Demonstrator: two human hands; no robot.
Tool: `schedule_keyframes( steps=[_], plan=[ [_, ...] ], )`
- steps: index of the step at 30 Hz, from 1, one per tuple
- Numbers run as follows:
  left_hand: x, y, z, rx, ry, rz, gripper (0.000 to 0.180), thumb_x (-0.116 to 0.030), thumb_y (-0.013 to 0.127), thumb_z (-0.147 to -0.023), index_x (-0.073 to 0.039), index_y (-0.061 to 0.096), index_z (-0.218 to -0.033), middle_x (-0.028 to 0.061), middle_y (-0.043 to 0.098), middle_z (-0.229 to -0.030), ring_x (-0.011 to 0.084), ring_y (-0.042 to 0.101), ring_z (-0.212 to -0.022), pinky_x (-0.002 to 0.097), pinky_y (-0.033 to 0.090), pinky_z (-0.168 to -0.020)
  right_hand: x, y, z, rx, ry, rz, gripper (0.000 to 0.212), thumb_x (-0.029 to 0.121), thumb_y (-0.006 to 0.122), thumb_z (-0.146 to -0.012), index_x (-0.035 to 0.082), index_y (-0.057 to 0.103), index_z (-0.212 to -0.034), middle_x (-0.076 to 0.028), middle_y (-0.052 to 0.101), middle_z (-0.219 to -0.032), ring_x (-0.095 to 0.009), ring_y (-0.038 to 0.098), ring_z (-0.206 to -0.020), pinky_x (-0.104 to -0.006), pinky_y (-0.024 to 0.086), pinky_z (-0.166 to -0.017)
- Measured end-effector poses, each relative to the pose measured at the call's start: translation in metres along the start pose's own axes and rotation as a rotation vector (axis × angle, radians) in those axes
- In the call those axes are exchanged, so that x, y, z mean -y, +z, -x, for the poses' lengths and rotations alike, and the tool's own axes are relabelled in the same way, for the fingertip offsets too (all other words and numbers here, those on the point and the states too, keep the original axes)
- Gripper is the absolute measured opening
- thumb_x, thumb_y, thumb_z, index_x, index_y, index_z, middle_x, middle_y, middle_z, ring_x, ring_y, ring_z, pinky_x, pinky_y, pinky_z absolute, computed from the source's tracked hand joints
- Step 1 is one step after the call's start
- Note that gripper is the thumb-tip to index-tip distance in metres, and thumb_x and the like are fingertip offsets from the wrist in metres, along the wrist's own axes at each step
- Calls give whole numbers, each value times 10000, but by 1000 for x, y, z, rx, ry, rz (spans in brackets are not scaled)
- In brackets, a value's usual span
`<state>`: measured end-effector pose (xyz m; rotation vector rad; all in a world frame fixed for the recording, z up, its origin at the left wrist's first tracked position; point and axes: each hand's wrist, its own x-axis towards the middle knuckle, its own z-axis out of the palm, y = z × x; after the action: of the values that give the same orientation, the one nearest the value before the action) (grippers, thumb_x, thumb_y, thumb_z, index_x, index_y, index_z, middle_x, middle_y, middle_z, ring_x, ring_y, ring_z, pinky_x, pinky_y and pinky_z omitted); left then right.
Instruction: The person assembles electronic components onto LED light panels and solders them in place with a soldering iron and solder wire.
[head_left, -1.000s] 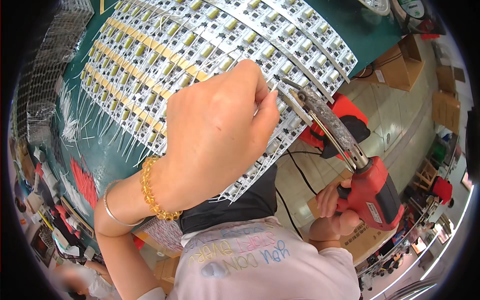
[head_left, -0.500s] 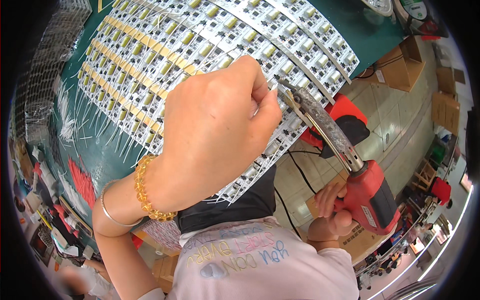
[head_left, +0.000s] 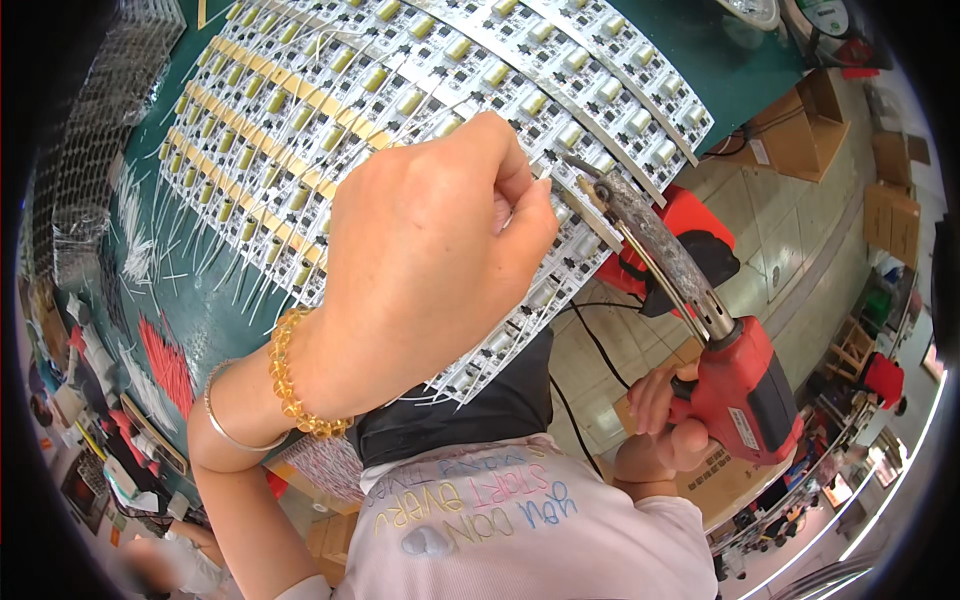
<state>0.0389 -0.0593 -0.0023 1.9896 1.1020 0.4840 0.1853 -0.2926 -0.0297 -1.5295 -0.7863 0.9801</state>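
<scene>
My left hand (head_left: 430,235), with a yellow bead bracelet and a silver bangle at its wrist, hovers over a wide panel of white circuit boards (head_left: 555,85). Its thumb and forefinger are pinched together; whatever lies between them is mostly hidden, though a tiny white bit shows at the thumb tip. My right hand (head_left: 665,425) grips the red and black handle of a soldering gun (head_left: 740,390). The gun's dark tip reaches the boards just right of my left fingertips; whether it touches, I cannot tell. Rows of yellowish components and thin white wires (head_left: 250,285) cover the panel.
Bundles of white wires (head_left: 135,235) and red wires (head_left: 165,365) lie on the green table (head_left: 225,325) at left. A red and black device (head_left: 685,240) sits beyond the panel's right edge. Black cables (head_left: 600,345) hang down to the tiled floor. Cardboard boxes (head_left: 810,130) stand at right.
The soldering gun's barrel has shifted slightly right, away from my left fingertips. My left thumb and the panel have moved a little left. Both hands keep their grips.
</scene>
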Motion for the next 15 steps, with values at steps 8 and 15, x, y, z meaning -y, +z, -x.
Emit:
schedule_keyframes(
  steps=[8,15],
  plan=[
    [-18,-39,2,111,-78,-38,95,-17,653,-768,14,569,-735,-19,532,-609,28,438,-524,171,343,-480,8,4,-9,-25,-41,-87,757,598,530,-794,12,343,-1236,23,421,-486,-113,409,-413,-261,370,-457],
    [-18,-10,8,28,155,-12,71,-26,633,-788,2,569,-774,36,550,-631,77,508,-570,206,389,-514,21,10,-9,-41,-38,-175,788,605,541,-783,13,335,-1260,34,419,-477,-106,410,-400,-257,382,-449]
  ],
)
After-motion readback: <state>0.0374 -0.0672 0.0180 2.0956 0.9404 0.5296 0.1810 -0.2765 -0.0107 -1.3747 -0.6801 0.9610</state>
